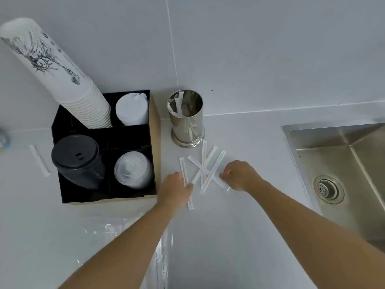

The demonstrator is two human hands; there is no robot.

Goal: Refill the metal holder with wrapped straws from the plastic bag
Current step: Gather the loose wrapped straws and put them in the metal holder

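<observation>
Inside the metal holder perhaps three wrapped straws; both hands pinch loose ones

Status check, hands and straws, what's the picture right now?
Left hand and right hand on loose wrapped straws on counter. Metal holder nearly empty. Plastic bag under arms. Path clear.

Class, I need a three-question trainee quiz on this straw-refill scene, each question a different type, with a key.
1. True or false: the holder is packed full.
2. The loose straws lie: A) in the sink B) on the counter in front of the holder C) in the organizer.
3. Fill in: one stray straw lies to the ___ of the organizer.

Key: 1 false, only a few inside; 2 B; 3 left. Left hand and right hand flank the pile.
</observation>
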